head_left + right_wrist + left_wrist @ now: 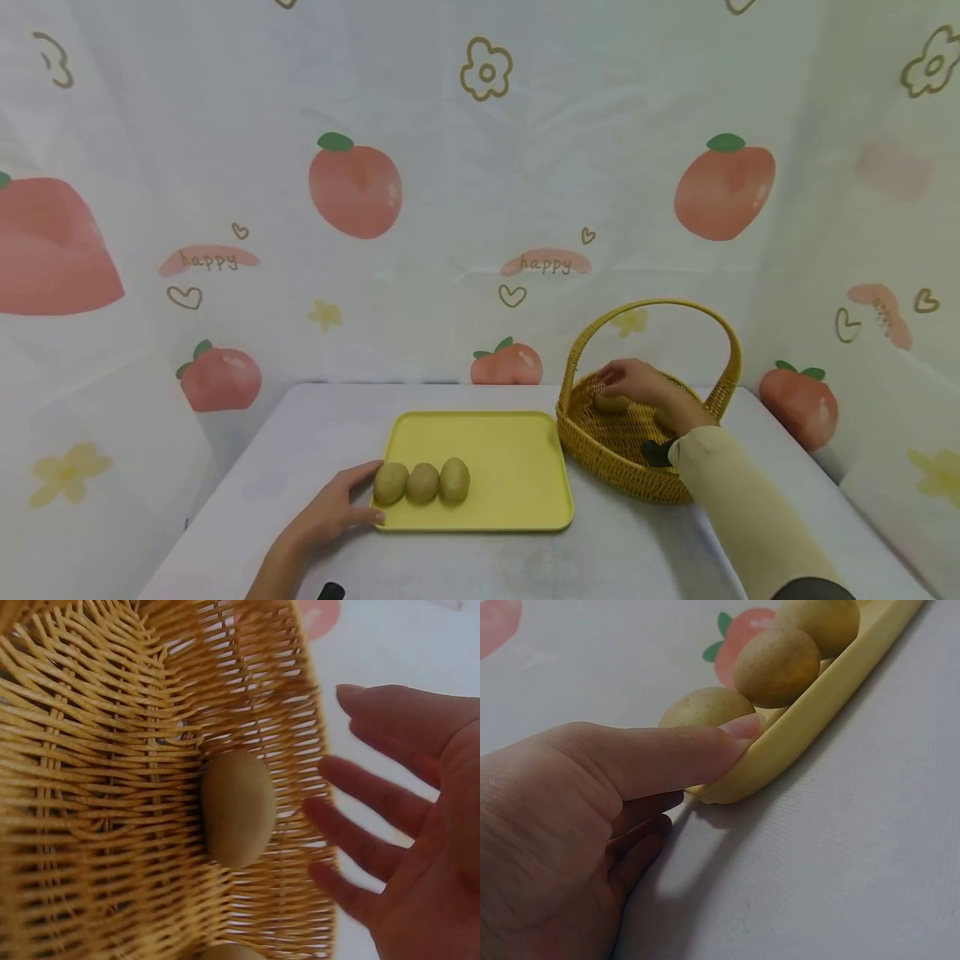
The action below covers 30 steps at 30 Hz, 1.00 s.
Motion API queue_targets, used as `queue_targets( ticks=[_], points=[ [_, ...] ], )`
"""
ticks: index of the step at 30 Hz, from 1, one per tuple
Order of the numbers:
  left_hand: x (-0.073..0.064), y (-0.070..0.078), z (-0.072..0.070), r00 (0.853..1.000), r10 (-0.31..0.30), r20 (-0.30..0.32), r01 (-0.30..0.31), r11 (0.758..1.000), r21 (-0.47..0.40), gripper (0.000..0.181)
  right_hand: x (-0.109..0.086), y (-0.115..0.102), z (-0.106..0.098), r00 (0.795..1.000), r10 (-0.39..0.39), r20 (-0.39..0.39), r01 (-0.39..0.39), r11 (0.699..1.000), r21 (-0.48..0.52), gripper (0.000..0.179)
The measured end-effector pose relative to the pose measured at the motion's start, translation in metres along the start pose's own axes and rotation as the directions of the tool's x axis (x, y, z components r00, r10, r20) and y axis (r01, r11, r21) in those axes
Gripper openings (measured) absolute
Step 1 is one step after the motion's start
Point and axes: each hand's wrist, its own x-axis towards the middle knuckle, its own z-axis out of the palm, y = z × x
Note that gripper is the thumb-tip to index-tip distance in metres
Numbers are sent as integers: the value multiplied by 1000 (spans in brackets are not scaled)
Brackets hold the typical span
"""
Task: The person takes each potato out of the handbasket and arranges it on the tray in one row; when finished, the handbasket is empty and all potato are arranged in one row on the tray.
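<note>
Three brown potatoes (423, 483) sit in a row at the left end of a yellow tray (510, 467). My left hand (334, 510) holds the tray's left edge, its thumb on the rim (780, 754) and the other fingers lower, outside the edge. My right hand (643, 388) is over the wicker basket (611, 467), its fingers spread and holding nothing. In the right wrist view a potato (238, 808) lies against the basket's inner wall, just past the fingertips. A second potato (232, 952) is cut off at the bottom of that view.
The basket's tall arched handle (660, 302) rises above the right forearm. The tray stands close to the basket's left side. A white cloth covers the table (450, 567), and a fruit-printed curtain (450, 317) hangs behind and at both sides.
</note>
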Motion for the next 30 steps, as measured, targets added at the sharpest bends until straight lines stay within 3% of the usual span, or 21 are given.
queue_targets(
  ticks=[6, 10, 14, 19, 24, 30],
  points=[
    [0, 1, 1, 999, 38, 2, -38, 999, 13, 84, 1, 16, 5, 996, 52, 73, -54, 998, 15, 41],
    [0, 0, 1, 998, 66, 5, -66, 997, 26, 82, 2, 24, 8, 993, 21, 113, -16, 999, -45, 45],
    [1, 2, 2, 1000, 20, 0, -20, 1000, 4, 85, 3, 27, 12, 993, 6, 114, 6, 994, -107, 47],
    [2, 6, 2, 999, -45, -5, 45, 999, -12, 86, 3, 25, 16, 996, 39, 77, -25, 985, -173, 43],
    [0, 4, 1, 1000, -25, -7, 25, 1000, 2, 86, 5, 30, 18, 991, 100, 89, -81, 979, -189, 45],
    [-2, 3, 0, 1000, -15, -6, 16, 1000, 7, 85, 9, 35, 18, 990, 104, 97, -91, 987, -133, 46]
  ],
)
